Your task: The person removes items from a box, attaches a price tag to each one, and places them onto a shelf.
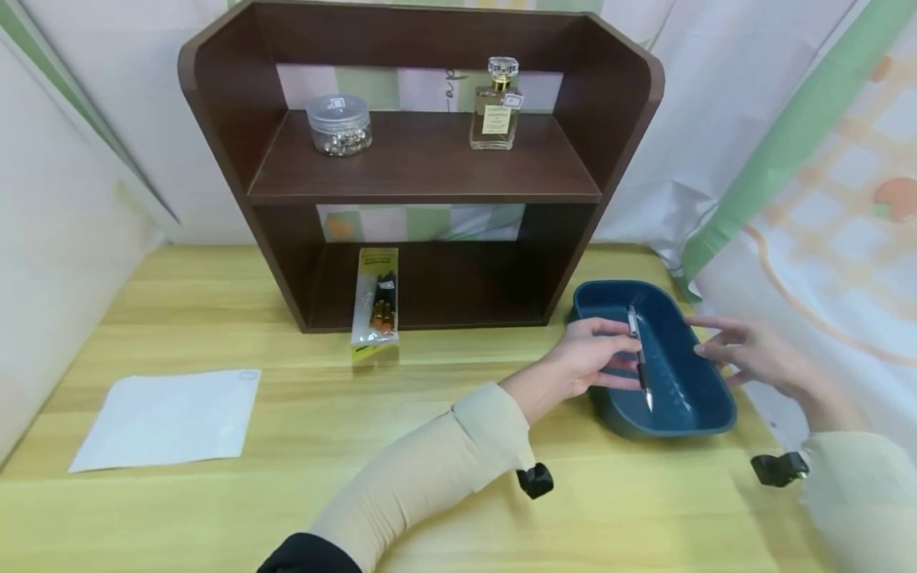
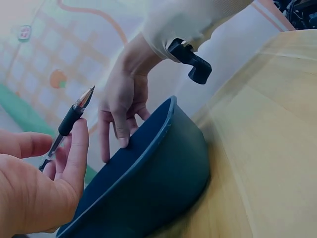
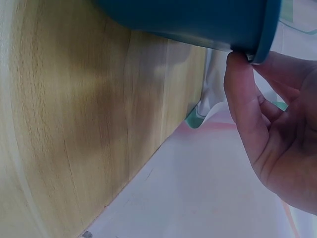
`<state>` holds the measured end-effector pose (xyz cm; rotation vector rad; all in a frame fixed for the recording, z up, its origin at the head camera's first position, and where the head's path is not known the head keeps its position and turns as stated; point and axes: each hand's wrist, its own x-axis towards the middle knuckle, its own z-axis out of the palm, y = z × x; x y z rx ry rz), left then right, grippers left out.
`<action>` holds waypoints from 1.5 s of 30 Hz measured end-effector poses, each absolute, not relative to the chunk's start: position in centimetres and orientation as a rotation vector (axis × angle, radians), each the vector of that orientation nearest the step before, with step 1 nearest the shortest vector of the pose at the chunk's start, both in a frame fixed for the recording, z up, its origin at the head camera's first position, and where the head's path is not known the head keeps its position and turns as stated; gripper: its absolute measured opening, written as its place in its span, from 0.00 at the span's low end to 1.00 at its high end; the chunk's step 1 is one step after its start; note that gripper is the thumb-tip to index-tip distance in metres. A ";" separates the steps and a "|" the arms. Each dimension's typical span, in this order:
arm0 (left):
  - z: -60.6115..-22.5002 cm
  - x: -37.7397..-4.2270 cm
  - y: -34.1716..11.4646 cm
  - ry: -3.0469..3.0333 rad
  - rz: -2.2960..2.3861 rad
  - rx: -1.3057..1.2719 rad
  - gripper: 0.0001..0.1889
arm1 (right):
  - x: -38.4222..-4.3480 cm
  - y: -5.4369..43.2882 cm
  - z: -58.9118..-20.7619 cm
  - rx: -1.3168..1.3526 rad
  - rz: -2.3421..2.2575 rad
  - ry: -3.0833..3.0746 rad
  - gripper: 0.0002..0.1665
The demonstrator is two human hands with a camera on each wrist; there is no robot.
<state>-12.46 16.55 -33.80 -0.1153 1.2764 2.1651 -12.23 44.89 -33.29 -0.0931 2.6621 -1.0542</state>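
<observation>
My left hand (image 1: 582, 358) pinches a gel pen (image 1: 641, 368) with a black grip and a clear barrel. Held above the dark blue plastic basin (image 1: 622, 290), the pen (image 2: 72, 118) has its metal tip away from the fingers. On the basin's far right side, my right hand (image 1: 762, 358) pinches the rim, fingers reaching over the edge. In the right wrist view, the right hand's thumb lies against the outside, just under the basin's rim (image 3: 270, 29).
A dark brown two-tier shelf (image 1: 430, 199) stands at the back. It bears a clear lidded jar (image 1: 340, 126), a perfume bottle (image 1: 494, 111) and a packet of brushes or pens (image 1: 377, 298) that overhangs its front. White paper (image 1: 168, 420) lies on the left of the wooden table (image 1: 430, 446).
</observation>
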 end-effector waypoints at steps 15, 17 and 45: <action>-37.6 -10.5 9.6 1.353 2.140 -0.095 0.12 | -12.0 45.9 -34.1 -0.161 -1.099 2.630 0.30; -38.3 -10.4 8.2 1.363 2.122 -0.086 0.12 | -11.9 46.1 -34.2 -0.171 -1.096 2.630 0.30; -41.4 -10.2 -5.2 2.002 1.805 0.017 0.18 | -13.5 46.1 -33.9 -0.120 -1.001 2.667 0.34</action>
